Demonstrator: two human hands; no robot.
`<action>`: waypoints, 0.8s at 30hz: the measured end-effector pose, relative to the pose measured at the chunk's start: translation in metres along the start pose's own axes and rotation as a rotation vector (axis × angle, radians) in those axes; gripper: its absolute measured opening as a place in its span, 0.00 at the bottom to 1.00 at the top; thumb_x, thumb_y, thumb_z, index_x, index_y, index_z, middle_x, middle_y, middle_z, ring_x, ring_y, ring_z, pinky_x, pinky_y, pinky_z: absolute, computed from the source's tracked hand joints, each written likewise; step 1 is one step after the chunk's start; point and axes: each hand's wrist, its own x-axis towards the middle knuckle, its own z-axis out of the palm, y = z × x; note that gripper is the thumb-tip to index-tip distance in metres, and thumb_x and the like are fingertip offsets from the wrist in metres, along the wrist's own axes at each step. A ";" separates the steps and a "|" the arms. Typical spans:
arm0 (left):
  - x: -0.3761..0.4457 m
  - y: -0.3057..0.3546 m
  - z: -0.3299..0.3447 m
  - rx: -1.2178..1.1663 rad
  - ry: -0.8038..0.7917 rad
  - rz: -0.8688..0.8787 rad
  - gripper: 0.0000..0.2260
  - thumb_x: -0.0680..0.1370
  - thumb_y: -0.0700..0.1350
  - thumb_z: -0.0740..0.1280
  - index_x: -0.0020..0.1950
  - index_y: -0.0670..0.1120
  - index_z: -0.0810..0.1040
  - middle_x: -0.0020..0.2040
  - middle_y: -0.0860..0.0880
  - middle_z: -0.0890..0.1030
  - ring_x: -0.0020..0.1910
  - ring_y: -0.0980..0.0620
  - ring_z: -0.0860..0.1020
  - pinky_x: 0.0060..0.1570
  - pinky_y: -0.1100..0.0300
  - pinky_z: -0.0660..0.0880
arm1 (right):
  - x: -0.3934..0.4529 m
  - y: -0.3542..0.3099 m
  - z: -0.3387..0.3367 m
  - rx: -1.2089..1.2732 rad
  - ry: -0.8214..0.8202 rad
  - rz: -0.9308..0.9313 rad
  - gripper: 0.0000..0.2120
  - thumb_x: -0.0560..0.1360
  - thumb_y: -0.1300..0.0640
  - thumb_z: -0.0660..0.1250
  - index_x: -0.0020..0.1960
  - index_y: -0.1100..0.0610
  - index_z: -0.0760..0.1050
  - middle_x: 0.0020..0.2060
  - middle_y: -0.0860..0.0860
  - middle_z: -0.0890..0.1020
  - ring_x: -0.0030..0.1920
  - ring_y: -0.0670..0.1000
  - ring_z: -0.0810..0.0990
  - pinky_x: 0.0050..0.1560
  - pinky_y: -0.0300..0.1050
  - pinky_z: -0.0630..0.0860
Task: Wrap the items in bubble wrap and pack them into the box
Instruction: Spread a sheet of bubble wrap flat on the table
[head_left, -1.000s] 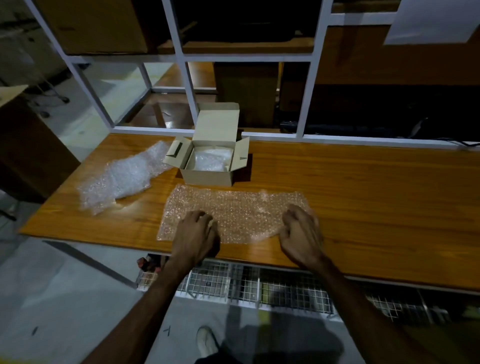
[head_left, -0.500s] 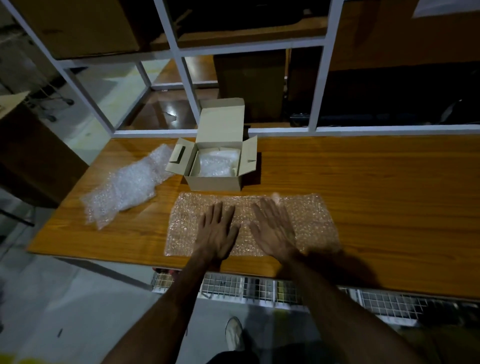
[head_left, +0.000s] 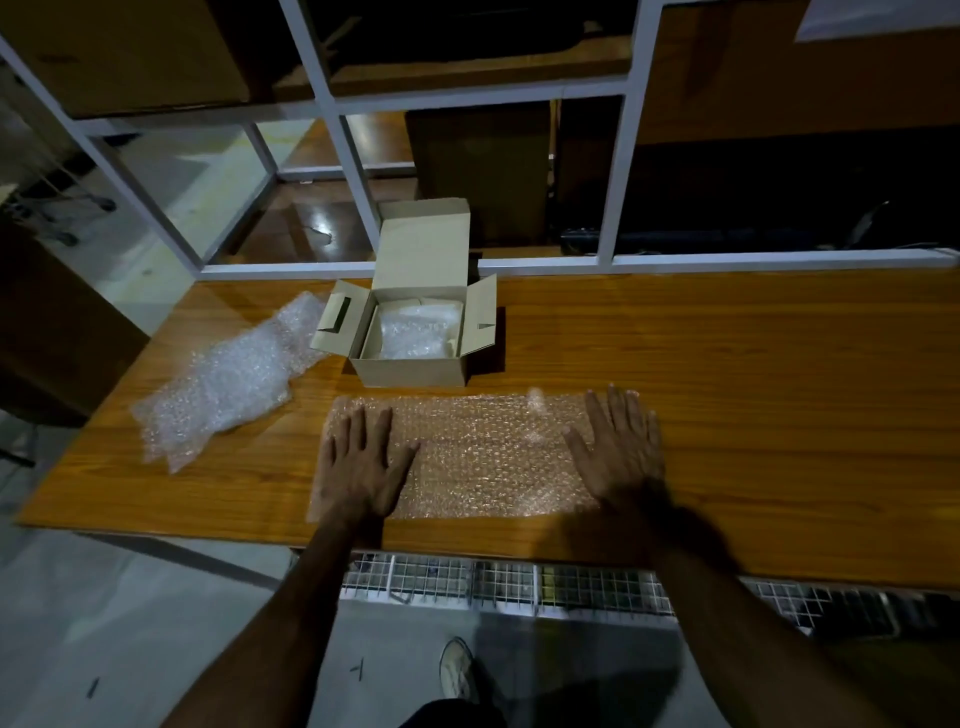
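A flat sheet (head_left: 467, 452) of bubble wrap lies low in the middle of the frame, near the front edge of the table (head_left: 727, 415). The left hand (head_left: 358, 467) presses palm-down on the sheet's left end, fingers straight and slightly apart, gripping nothing. The right hand (head_left: 618, 452) does the same on the right end, fingers spread and flat. With one hand at each end, the likely purpose is to smooth the sheet and hold it flat so an item can be laid on it for wrapping.

Just above the sheet, at centre frame, stands the box (head_left: 415, 364), its lid tilted up at the back and its side flaps turned out, which leaves the opening free for packing. Inside it sits a bundle (head_left: 418, 332) in bubble wrap, so at least one item looks to be packed already. To the left of the box, a crumpled wrap (head_left: 223, 379) rests on the table, touching or nearly touching the left flap; whether it holds an item I cannot tell.

No unwrapped item is visible on the table. A white frame (head_left: 337, 130) crosses the upper part of the view.
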 end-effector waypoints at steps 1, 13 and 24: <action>-0.001 -0.004 -0.003 -0.001 -0.001 -0.020 0.39 0.79 0.76 0.37 0.86 0.58 0.41 0.86 0.46 0.39 0.85 0.44 0.40 0.82 0.39 0.41 | -0.001 0.005 -0.001 0.001 0.009 0.014 0.39 0.79 0.26 0.34 0.85 0.45 0.43 0.84 0.51 0.41 0.83 0.55 0.38 0.81 0.62 0.39; -0.021 -0.008 -0.012 -0.038 0.131 -0.153 0.34 0.81 0.73 0.47 0.70 0.46 0.65 0.66 0.35 0.72 0.64 0.37 0.71 0.64 0.37 0.73 | -0.009 0.031 -0.009 0.104 -0.015 0.013 0.35 0.83 0.30 0.39 0.85 0.46 0.42 0.84 0.52 0.42 0.84 0.55 0.41 0.81 0.61 0.39; -0.069 0.007 -0.010 -0.302 0.208 -0.596 0.24 0.73 0.64 0.70 0.49 0.43 0.82 0.49 0.37 0.84 0.51 0.35 0.81 0.60 0.37 0.76 | -0.073 0.066 0.012 0.138 0.076 -0.095 0.30 0.85 0.39 0.46 0.83 0.49 0.60 0.83 0.52 0.57 0.84 0.54 0.51 0.82 0.57 0.44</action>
